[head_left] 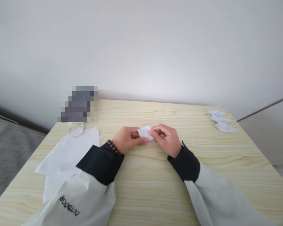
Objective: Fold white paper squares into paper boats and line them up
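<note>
Fingers [141, 141] of the left hand [124, 140] and right hand [168, 140] pinch above the tabletop [146, 191]. White sheets [76, 149] lie lower left, three folded papers [219, 119] at middle right. The pinched little paper [144, 131] sits mid-frame, its folds hard to see; matching edges before pressing should help.

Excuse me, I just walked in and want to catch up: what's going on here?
A person's left hand and right hand hold a small white paper, seemingly folded, between their fingertips above the table. Three folded white papers lie in a row near the far right corner, and loose white sheets lie at the left.
</note>
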`<control>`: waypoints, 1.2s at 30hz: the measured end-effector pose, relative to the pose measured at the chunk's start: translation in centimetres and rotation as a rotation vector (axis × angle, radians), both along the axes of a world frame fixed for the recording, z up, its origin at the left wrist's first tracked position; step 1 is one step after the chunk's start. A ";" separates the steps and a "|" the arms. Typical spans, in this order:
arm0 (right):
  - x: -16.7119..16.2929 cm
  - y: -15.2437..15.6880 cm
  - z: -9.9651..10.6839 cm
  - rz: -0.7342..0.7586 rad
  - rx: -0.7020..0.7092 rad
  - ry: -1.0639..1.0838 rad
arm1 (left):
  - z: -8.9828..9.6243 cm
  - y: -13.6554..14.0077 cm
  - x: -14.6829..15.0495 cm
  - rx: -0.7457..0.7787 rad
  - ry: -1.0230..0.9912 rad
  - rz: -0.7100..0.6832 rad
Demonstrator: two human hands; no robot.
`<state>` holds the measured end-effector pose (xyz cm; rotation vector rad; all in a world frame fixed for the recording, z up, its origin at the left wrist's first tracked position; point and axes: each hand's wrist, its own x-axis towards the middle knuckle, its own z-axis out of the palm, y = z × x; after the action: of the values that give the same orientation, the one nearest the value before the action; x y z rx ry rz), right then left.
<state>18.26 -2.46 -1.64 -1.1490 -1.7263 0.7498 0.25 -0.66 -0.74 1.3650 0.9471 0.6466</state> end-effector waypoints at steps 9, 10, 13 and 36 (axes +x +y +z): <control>0.1 -0.1 0.1 0.029 0.058 -0.077 | 0.7 -0.2 0.1 0.065 0.077 -0.070; 0.1 -0.1 0.0 0.027 0.035 -0.053 | 0.7 -0.2 0.2 0.063 0.071 -0.065; 0.1 0.0 -0.2 0.037 -0.048 0.038 | 0.7 -0.2 0.3 0.074 0.061 -0.030; 0.2 -0.1 0.2 0.168 -0.073 -0.050 | 1.0 -0.1 -0.1 0.272 0.207 0.028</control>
<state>18.48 -2.54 -1.40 -1.0896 -1.8675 0.8994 0.15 -0.74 0.23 1.6875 1.0723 0.6831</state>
